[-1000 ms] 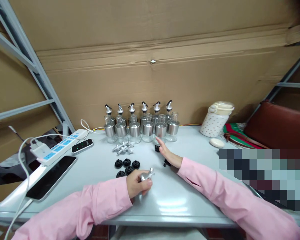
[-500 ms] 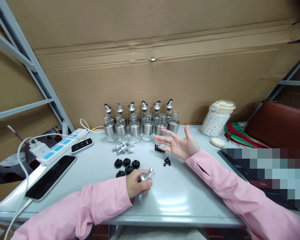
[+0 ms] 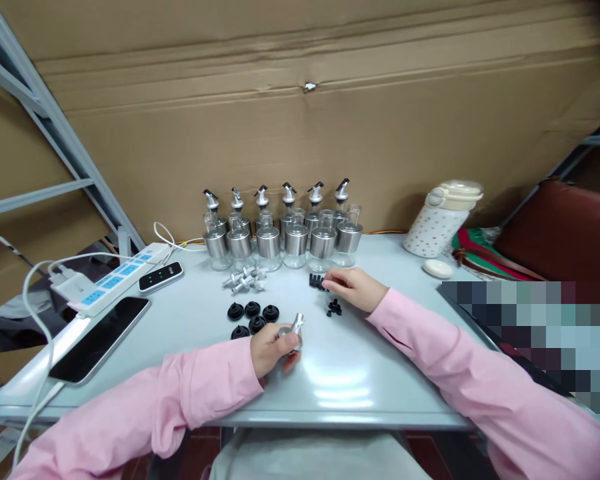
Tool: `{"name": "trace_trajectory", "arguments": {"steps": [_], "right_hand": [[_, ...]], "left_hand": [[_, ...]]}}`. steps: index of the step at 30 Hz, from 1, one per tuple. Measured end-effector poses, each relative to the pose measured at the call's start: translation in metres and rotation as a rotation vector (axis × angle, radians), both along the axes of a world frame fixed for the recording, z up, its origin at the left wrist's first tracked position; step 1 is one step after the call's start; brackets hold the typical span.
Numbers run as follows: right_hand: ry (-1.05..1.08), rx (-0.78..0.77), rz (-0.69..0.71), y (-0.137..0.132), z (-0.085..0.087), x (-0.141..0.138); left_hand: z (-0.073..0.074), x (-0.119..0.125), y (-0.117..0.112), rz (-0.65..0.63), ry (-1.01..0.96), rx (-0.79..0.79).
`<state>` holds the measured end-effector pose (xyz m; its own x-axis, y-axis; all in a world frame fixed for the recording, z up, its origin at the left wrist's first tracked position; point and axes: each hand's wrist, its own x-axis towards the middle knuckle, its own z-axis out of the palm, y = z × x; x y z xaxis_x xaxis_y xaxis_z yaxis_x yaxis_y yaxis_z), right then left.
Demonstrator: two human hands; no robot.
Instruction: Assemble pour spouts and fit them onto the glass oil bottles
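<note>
My left hand (image 3: 275, 348) is closed around a silver pourer spout (image 3: 297, 325), its narrow end pointing up, above the front of the table. Farther back, my right hand (image 3: 356, 288) has its fingers pinched together at a row of small black plastic pieces (image 3: 316, 281), with its fingertips on the piece at the right end. Just below that hand lies a cluster of tiny black caps (image 3: 335, 307). Several round black stoppers (image 3: 253, 309) lie beside my left hand. Behind them is a pile of silver-white spout parts (image 3: 245, 280).
At the back stand glass bottles with steel bands (image 3: 296, 237), the rear row fitted with pourers (image 3: 315, 192). A power strip (image 3: 125, 273), a small black device (image 3: 161, 277) and a phone (image 3: 100, 340) lie left. A dotted flask (image 3: 437, 220) and a white oval object (image 3: 437, 269) are right.
My right hand has gone from spread open, palm turned up, to palm down with its fingers pinched at the black pieces. The spout in my left hand has tipped more upright.
</note>
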<state>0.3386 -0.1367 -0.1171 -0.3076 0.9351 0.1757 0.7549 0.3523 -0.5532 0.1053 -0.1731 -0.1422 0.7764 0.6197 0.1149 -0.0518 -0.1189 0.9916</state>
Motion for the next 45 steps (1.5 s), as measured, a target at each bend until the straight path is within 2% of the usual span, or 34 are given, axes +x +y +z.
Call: {"name": "trace_trajectory", "arguments": {"steps": [7, 14, 27, 29, 31, 33, 35, 39, 45], "right_hand": [[-0.273, -0.096, 0.017, -0.007, 0.0, -0.002], [-0.549, -0.036, -0.034, -0.018, -0.001, -0.024], [-0.685, 0.059, -0.058, -0.019, 0.0, -0.022], [-0.65, 0.152, -0.069, -0.023, 0.004, -0.026], [-0.501, 0.412, -0.021, -0.03, 0.01, -0.034], [-0.267, 0.756, 0.114, -0.039, 0.016, -0.049], [-0.156, 0.916, 0.26, -0.049, 0.019, -0.065], [-0.079, 0.923, 0.313, -0.056, 0.016, -0.086], [0.013, 0.857, 0.334, -0.051, 0.013, -0.082]], "left_hand": [[-0.004, 0.0, 0.0, -0.009, -0.008, -0.022], [-0.005, -0.001, 0.001, -0.011, -0.008, -0.014], [0.0, 0.0, -0.001, 0.003, -0.021, -0.036], [-0.001, 0.0, 0.0, 0.002, -0.034, -0.033], [-0.002, 0.0, 0.0, 0.018, -0.05, -0.054], [-0.002, -0.001, -0.002, 0.055, -0.071, -0.092], [-0.001, -0.002, -0.005, 0.111, -0.081, -0.124], [0.0, -0.003, -0.009, 0.184, -0.063, -0.109], [-0.006, 0.0, -0.001, 0.092, -0.048, -0.143]]}}
